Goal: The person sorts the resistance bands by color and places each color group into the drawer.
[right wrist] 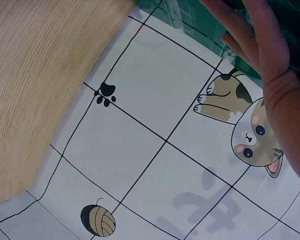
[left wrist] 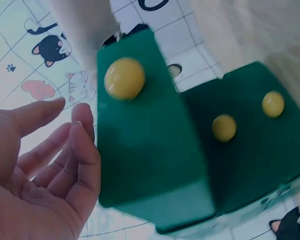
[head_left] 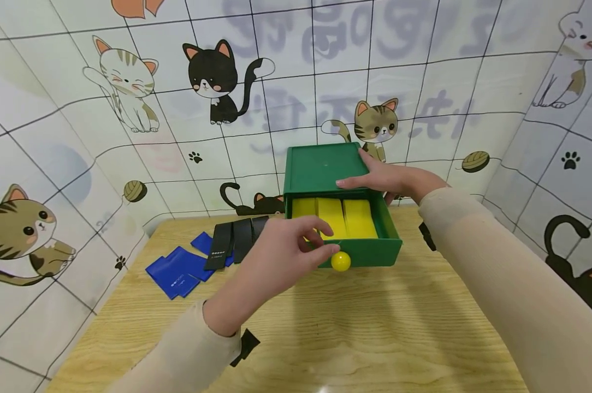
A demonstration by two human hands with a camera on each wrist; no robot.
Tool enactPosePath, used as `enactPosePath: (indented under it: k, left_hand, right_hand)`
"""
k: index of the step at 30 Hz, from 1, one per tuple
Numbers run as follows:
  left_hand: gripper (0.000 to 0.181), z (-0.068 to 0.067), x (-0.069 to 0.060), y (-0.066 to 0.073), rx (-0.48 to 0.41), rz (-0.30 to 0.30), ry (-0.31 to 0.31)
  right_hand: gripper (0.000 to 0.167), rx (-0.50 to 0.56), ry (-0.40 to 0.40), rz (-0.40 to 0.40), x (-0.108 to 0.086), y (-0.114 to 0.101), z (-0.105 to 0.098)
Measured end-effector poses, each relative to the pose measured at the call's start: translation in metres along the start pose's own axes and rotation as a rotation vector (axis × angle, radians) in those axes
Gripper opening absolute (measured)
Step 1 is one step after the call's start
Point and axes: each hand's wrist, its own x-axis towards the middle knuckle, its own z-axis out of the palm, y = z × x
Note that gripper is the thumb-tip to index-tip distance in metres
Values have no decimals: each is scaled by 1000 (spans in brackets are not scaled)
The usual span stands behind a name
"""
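Note:
A green drawer box (head_left: 325, 166) stands on the table near the wall. One drawer (head_left: 370, 259) is pulled out, with yellow packets (head_left: 359, 215) side by side inside. Its front bears a round yellow knob (left wrist: 125, 78). My left hand (head_left: 291, 254) is beside that front with loosely bent fingers; in the left wrist view, a gap separates them from the knob. My right hand (head_left: 382, 177) rests on the box's top at the right, fingers spread over its edge. Only part of that hand (right wrist: 262, 55) shows against the green side in the right wrist view.
Blue packets (head_left: 175, 273) and black packets (head_left: 222, 243) lie on the wooden table (head_left: 374, 327) to the left of the box. Two more yellow knobs (left wrist: 223, 128) show on the box's other fronts. A cat-patterned wall covering (head_left: 296, 109) surrounds the table's back and sides.

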Motion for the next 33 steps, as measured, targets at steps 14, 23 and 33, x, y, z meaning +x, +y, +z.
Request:
enactPosePath:
  k: [14,23,33]
  left_hand:
    - [18,45,-14,-14,-57,-55,77]
    - [18,49,-12,-16,-83,-73,110]
    - [17,49,4,-24,-107,-112,123]
  right_hand:
    - [127,-22,-6,1,1,4,-1]
    - [128,1,2,-3,3,4,0]
    - [130,-7,1,8,3,4,-2]
